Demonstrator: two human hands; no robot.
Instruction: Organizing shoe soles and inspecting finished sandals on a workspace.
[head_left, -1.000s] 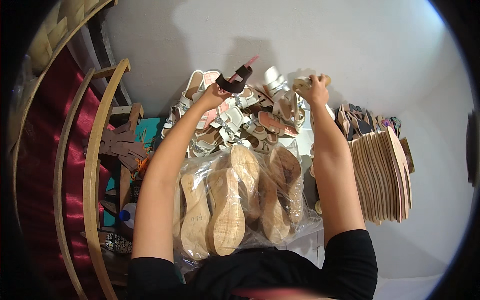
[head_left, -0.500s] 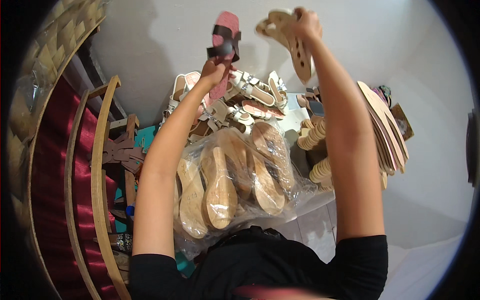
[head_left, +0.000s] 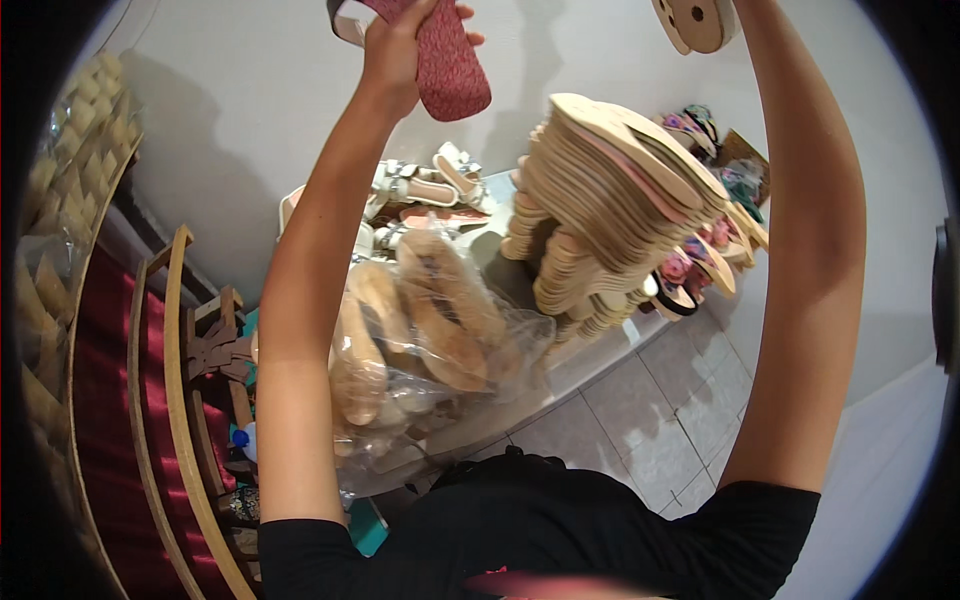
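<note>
My left hand [head_left: 395, 50] is raised at the top, with its fingers wrapped round a sandal [head_left: 456, 80]. The sandal has a textured reddish-pink sole and a dark strap, and its upper part is cut off by the top edge. My right forearm [head_left: 812, 190] reaches up the right side, and its hand lies beyond the top edge. Beside that wrist hangs part of a beige shoe piece [head_left: 705, 25] with dark round holes. What grips it does not show. Between my arms and lower down stands a tall pile of beige soles [head_left: 610, 180].
Clear plastic wraps wooden shoe forms [head_left: 440, 320] on a white table. White strappy sandals [head_left: 425, 188] lie behind them. Flowered sandals [head_left: 690, 268] sit right of the pile. Curved wooden rails [head_left: 178, 400] and dark red cloth [head_left: 105, 340] are on the left.
The view has swung to the right, bringing the sole pile to the middle. Both hands have moved up toward the top edge, and my right hand has left the picture.
</note>
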